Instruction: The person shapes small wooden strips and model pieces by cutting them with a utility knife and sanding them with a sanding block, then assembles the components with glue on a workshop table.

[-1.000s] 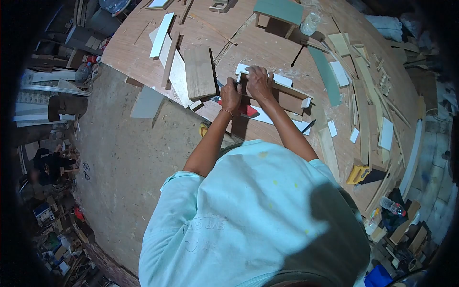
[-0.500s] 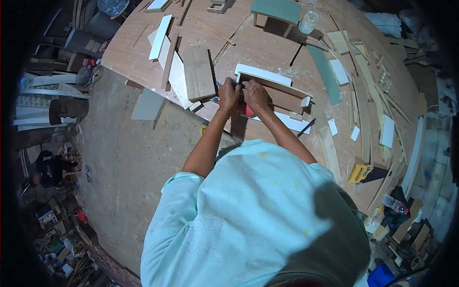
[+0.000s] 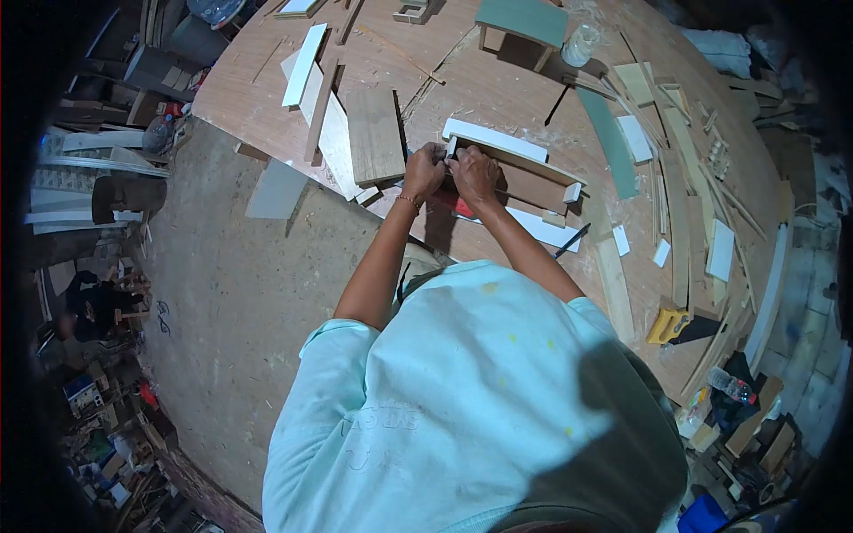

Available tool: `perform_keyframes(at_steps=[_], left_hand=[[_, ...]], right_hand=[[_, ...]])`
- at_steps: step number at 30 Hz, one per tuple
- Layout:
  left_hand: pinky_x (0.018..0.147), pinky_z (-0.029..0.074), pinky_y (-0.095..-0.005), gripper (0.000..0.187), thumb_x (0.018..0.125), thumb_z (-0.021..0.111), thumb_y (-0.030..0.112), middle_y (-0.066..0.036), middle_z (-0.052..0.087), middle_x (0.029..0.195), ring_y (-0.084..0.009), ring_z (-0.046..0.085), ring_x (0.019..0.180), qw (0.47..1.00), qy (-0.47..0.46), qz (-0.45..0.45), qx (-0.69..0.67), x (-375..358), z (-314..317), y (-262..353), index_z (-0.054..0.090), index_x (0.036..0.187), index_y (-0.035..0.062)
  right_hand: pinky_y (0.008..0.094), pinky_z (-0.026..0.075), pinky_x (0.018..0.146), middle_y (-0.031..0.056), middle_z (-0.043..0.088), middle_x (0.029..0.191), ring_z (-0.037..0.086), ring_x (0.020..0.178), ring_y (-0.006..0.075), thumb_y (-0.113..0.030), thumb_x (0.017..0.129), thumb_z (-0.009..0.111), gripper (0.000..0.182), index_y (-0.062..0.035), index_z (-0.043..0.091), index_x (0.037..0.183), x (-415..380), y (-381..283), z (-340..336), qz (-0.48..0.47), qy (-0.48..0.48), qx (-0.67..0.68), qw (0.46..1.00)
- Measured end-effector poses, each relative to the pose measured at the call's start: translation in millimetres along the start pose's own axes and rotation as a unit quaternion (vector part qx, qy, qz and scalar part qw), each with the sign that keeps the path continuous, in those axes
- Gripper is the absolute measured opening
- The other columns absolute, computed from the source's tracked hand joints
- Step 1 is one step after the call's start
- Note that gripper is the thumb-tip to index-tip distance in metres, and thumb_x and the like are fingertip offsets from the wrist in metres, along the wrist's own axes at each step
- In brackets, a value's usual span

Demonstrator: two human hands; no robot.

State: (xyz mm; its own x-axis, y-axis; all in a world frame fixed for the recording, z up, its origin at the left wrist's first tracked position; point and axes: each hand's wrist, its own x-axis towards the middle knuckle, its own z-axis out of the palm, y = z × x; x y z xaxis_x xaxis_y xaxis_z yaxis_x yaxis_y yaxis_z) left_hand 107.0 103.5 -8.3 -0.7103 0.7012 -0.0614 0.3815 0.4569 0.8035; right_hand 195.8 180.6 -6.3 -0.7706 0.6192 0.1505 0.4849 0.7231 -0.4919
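While both hands meet at the near-left end of a shallow wooden frame [image 3: 524, 182], the left hand [image 3: 425, 169] and right hand [image 3: 475, 173] curl their fingers closed on that end; whether a small tool sits between them I cannot tell. The frame lies flat on the worktop [image 3: 498, 89], stretching toward three o'clock from the fingers. A white strip [image 3: 495, 140] lies against its far edge at twelve o'clock, and a brown board [image 3: 375, 135] rests near at ten o'clock.
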Motion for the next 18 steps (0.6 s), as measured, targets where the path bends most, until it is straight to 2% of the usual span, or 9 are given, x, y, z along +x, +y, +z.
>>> perform_keyframes(at_steps=[6,8,14,16,18], left_hand=[[0.069,0.046,-0.0297,0.024,0.069,0.054,0.010,-0.017,0.061,0.083,-0.0245,0.061,0.077,0.999,-0.028,0.010,-0.018,-2,-4,1,0.057,0.088,-0.0040],[0.069,0.046,-0.0297,0.024,0.069,0.055,0.012,-0.017,0.061,0.082,-0.0248,0.061,0.076,0.999,-0.031,0.003,-0.043,-3,-5,2,0.058,0.087,-0.0036],[0.061,0.045,-0.0324,0.026,0.073,0.058,0.020,-0.020,0.060,0.075,-0.0286,0.060,0.069,0.999,-0.025,0.024,0.010,-2,-8,11,0.058,0.085,-0.0025],[0.058,0.044,-0.0358,0.025,0.074,0.057,0.022,-0.021,0.057,0.070,-0.0328,0.058,0.066,0.994,-0.026,0.054,0.092,-2,-8,12,0.057,0.080,-0.0027],[0.058,0.044,-0.0369,0.025,0.074,0.056,0.022,-0.022,0.057,0.070,-0.0340,0.057,0.066,0.995,-0.014,0.063,0.080,-4,-7,13,0.056,0.078,-0.0027]], right_hand=[[0.0431,0.040,0.062,0.0102,0.055,0.075,0.057,0.069,0.0288,-0.026,0.070,0.062,0.020,-0.0062,0.058,0.074,0,-1,1,-0.010,0.008,-0.015,1.000],[0.0434,0.040,0.062,0.0103,0.055,0.074,0.057,0.068,0.0287,-0.022,0.073,0.057,0.016,-0.0068,0.058,0.075,-1,-1,2,-0.013,0.019,-0.021,1.000],[0.0444,0.040,0.063,0.0120,0.055,0.073,0.057,0.067,0.0293,-0.015,0.076,0.045,0.015,-0.0074,0.058,0.075,0,0,5,-0.009,0.025,-0.041,0.999],[0.0442,0.040,0.063,0.0120,0.055,0.073,0.058,0.067,0.0293,-0.016,0.076,0.045,0.016,-0.0072,0.058,0.075,0,1,6,-0.012,0.026,-0.043,0.999],[0.0441,0.040,0.063,0.0120,0.055,0.073,0.058,0.067,0.0294,-0.016,0.076,0.046,0.016,-0.0071,0.058,0.075,1,2,7,-0.015,0.027,-0.045,0.998]])
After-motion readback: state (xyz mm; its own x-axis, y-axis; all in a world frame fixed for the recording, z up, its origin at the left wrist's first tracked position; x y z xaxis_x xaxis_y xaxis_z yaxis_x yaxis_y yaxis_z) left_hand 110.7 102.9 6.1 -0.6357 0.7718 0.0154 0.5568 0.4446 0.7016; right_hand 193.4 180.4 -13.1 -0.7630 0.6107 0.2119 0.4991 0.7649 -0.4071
